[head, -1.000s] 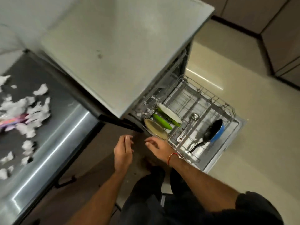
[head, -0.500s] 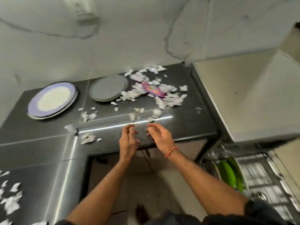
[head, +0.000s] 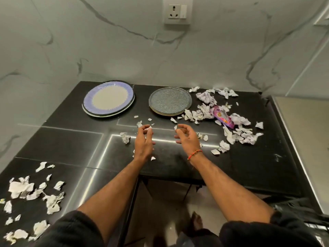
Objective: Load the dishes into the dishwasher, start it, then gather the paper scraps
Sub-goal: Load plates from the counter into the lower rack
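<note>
Both hands out over the middle of the frame, above the dark bench (head: 178, 163). Left hand (head: 143, 142) with fingers loosely curled, a small white scrap (head: 149, 128) at the fingertips; whether pinched or merely lying behind them, cannot tell. Right hand (head: 186, 138) half open, fingers bent and spread, holding nothing visible; a red thread bracelet (head: 195, 154) round its wrist.

Just beside the left hand, a crumpled scrap (head: 125, 137) on the bench; more tiny bits scattered between and just beyond the fingertips. Right of the right hand, the largest heap of paper scraps (head: 231, 122), spreading toward the upper right, with a pink-purple wrapper (head: 222, 117) lying among them. Another cluster of scraps (head: 33, 195) in the lower left of the frame, well apart from the hands.

Beyond the hands, toward the wall: a grey speckled plate (head: 170, 100) right of centre, touching the edge of the heap, and a purple-rimmed plate (head: 108, 98) left of it, stacked on another plate. Both still on the bench. Veined marble wall (head: 106, 50) behind, a white socket (head: 177, 11) at the top. Pale appliance top (head: 306, 139) at the right edge.
</note>
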The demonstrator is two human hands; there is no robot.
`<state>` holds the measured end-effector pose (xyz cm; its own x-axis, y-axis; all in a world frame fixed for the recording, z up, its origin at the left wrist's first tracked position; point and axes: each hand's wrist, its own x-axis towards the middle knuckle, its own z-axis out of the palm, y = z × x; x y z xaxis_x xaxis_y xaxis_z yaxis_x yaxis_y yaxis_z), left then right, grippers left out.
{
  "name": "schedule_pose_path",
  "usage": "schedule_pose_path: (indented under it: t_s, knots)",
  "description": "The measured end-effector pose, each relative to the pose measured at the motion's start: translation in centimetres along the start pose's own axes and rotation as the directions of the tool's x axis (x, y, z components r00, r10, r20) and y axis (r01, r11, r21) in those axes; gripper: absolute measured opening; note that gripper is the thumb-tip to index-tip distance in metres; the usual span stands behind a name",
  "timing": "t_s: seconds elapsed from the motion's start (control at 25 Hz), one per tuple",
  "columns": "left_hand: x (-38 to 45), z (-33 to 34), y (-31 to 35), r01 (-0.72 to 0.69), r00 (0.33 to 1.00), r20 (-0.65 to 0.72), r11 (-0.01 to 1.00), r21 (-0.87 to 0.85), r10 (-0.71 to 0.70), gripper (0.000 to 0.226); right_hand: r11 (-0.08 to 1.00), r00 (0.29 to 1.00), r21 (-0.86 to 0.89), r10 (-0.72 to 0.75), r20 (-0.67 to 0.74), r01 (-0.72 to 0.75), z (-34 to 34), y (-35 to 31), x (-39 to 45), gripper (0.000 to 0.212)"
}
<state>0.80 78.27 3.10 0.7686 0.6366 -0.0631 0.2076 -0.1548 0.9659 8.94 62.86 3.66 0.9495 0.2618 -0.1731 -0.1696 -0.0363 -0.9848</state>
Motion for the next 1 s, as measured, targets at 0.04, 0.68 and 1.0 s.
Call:
schedule_pose_path:
  t_s: [0.04,0.68,1.0]
  knots:
    - [1.0,0.2,-0.2,0.015,1.0,-0.002,1.0,0.0,-0.015,0.026,0.999,0.999,0.021,0.036,-0.003,-0.036,0.1,0.0,1.5,0.021]
    - [15.3,9.8,0.7,0.472,0.854,-0.177,0.872,-0.129,-0.489,0.056,0.963,0.959,-0.211,0.211,0.189,-0.17,-1.9,-0.2,15.4,0.034]
    - [16.1,9.8,1.0,0.531,0.815,-0.243,0.846,-0.05,-0.526,0.045,0.958,0.963,-0.247,0.195,0.186,-0.146,-2.4,0.3,15.2,0.027]
